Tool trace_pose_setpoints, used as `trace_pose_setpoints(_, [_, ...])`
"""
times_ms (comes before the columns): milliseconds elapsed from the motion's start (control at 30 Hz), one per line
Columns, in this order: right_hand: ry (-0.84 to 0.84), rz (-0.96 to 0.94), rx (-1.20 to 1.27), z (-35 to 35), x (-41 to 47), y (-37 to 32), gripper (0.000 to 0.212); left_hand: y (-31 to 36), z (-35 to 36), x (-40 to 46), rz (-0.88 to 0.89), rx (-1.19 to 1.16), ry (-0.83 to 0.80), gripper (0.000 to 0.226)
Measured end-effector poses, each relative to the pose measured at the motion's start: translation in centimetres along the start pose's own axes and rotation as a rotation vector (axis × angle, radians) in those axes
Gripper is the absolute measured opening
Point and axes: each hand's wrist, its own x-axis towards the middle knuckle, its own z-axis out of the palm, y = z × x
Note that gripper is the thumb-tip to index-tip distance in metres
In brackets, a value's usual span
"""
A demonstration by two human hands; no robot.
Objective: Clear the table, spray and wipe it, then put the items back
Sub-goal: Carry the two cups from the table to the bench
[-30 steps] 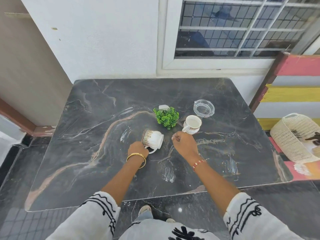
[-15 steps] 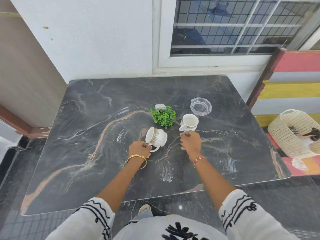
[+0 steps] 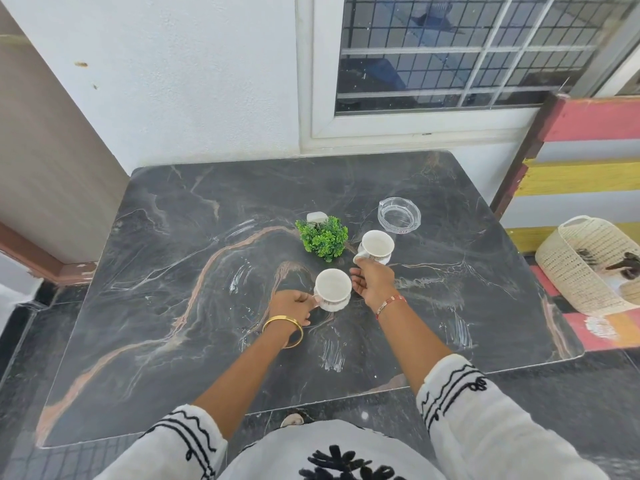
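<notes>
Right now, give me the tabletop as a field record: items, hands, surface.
surface: dark marble table, streaky smears near the front edge
near cup: upright, mouth up, left hand closed on its handle side
far cup: upright, right hand at its handle; whether the grip is closed cannot be told
plant: small green one, behind the near cup
glass dish: clear, far right of the plant, untouched
off table: woven basket to the right

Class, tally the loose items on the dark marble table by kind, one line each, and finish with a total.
White cups: 2 (near cup, far cup)
Green plants: 1
Clear glass dishes: 1
Small white blocks behind the plant: 1
Total: 5
</notes>
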Motion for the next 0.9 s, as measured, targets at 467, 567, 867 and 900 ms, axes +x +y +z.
trace_pose_setpoints(467, [0.121, -0.179, -0.062, 0.1, 0.5, 0.1, 0.021, -0.4, -0.2, 0.8, 0.176, 0.123, -0.098, 0.027])
trace_pose_setpoints(567, [0.114, -0.255, -0.102, -1.4, -0.2, -0.1, 0.022, -0.3, 0.1, 0.9, 0.069, -0.098, -0.075, 0.023])
trace_pose_setpoints(867, [0.156, -0.385, -0.3, -9.0, -1.7, 0.0, 0.026, 2.5, 4.5, 0.3, -0.065, -0.424, -0.09, 0.011])
trace_pose_setpoints(900, [0.165, -0.391, -0.292, -10.1, -1.8, -0.1, 0.026, 3.0, 5.5, 0.0, -0.065, -0.45, -0.093, 0.011])
